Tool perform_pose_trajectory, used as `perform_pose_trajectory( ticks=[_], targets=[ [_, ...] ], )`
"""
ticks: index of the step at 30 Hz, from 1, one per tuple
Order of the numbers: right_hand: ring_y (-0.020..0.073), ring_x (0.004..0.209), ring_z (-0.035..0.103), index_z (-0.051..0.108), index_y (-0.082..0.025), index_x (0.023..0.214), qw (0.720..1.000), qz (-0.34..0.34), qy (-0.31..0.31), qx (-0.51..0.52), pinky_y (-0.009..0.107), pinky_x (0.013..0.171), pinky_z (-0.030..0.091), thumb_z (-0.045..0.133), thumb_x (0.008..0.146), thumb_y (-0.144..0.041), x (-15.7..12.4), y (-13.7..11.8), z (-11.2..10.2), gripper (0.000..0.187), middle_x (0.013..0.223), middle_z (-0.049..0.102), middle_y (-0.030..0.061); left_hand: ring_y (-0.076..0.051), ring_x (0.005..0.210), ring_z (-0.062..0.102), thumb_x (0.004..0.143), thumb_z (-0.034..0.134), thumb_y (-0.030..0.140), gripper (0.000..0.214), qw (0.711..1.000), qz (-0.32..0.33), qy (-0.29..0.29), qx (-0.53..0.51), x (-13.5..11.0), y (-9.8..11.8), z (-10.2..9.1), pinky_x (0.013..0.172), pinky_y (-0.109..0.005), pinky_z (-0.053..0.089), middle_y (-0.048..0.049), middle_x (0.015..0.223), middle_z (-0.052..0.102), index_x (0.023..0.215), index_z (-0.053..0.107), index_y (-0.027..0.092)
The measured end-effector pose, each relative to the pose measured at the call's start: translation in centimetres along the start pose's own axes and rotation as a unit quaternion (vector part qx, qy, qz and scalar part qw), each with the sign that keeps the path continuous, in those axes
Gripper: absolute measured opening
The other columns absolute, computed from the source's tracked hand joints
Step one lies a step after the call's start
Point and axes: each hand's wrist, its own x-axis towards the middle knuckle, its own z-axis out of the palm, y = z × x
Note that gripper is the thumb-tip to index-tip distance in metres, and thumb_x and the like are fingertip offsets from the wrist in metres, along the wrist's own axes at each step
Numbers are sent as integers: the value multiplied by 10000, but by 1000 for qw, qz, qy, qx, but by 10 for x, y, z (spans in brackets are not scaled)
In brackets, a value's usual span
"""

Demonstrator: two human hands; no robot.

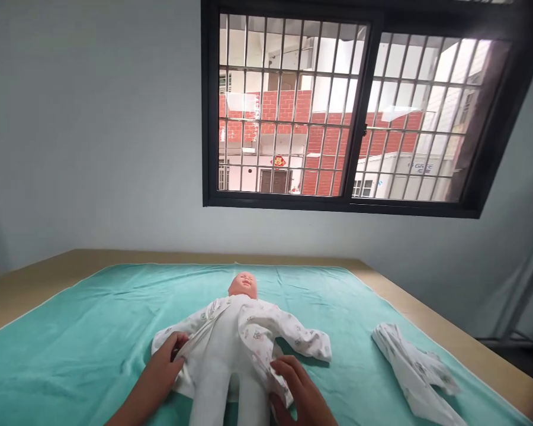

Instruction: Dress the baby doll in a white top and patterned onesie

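Observation:
A baby doll lies on its back, head toward the window, with a white cloth body and legs. It wears a white patterned baby shirt, both sleeves spread out and the front lying open over the bare torso. My left hand pinches the edge of the shirt's left-side front panel near the doll's hip. On the other side, my right hand has its fingers curled on the lower edge of the right-side panel, thumb below. The lower ends of the doll's legs run out of view.
A turquoise sheet covers most of the wooden table. Folded white patterned clothing lies at the right. Behind the table stands a grey wall with a barred, black-framed window. A metal frame is at the far right.

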Motion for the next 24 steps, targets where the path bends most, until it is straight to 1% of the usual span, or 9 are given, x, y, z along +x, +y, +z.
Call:
perform_pose_trajectory(
  ticks=[3,7,10,14,16,18,21,22,24],
  targets=[
    [183,711,583,588,-224,878,995,91,19,33,282,650,481,494,787,-196,2,4,-2,134,812,605,46,-259,1063,637,631,441,204,443,997,44,54,15,15,-34,14,996,-417,491,-59,1098,672,1048,592,218],
    [179,695,541,577,-211,845,971,217,53,88,282,624,432,473,809,-243,16,14,-23,115,753,576,21,-273,1194,571,604,424,160,571,986,146,64,45,19,-54,28,1098,-455,421,-72,1217,638,1144,595,228],
    [177,701,527,570,-211,813,970,237,46,36,289,643,427,456,748,-164,16,27,-43,139,747,558,10,-269,1265,519,657,434,156,597,979,185,25,82,15,-62,25,1133,-449,389,-63,1308,593,1230,568,250],
    [208,932,584,601,-222,969,977,191,54,-74,321,812,492,438,661,-54,8,32,-49,387,1012,601,63,-264,1270,521,769,457,192,520,969,203,4,140,11,-72,16,1101,-434,436,-78,1346,567,1277,555,246],
    [228,1069,579,600,-219,1081,982,128,67,-124,348,896,503,428,686,-23,7,24,-44,474,1149,592,105,-263,1243,547,820,468,228,451,964,216,28,155,9,-71,15,1060,-430,479,-88,1319,583,1256,583,237],
    [231,1157,565,588,-224,1170,985,24,60,-162,355,947,505,418,744,-9,8,11,-36,507,1246,586,121,-262,1231,561,860,477,270,400,959,231,65,154,5,-63,17,1033,-426,503,-81,1309,594,1236,611,247],
    [221,1288,498,501,-222,1337,976,-111,-14,-188,352,1050,461,436,804,-31,11,-5,-27,570,1370,557,100,-239,1201,592,885,487,289,341,956,256,75,124,-5,-40,18,1008,-377,528,-33,1301,623,1181,655,291],
    [226,1336,453,459,-207,1387,972,-127,-43,-195,371,1094,423,452,794,-39,12,-6,-26,616,1407,532,96,-230,1185,606,888,493,289,322,957,260,66,108,-9,-31,18,1001,-354,534,-17,1291,636,1157,669,300],
    [259,1402,360,382,-173,1459,970,-101,-84,-206,443,1151,348,487,749,-60,13,-1,-26,726,1476,454,99,-224,1168,623,892,504,297,295,964,251,39,73,-17,-14,17,999,-322,535,2,1276,655,1125,687,306]
  ],
)
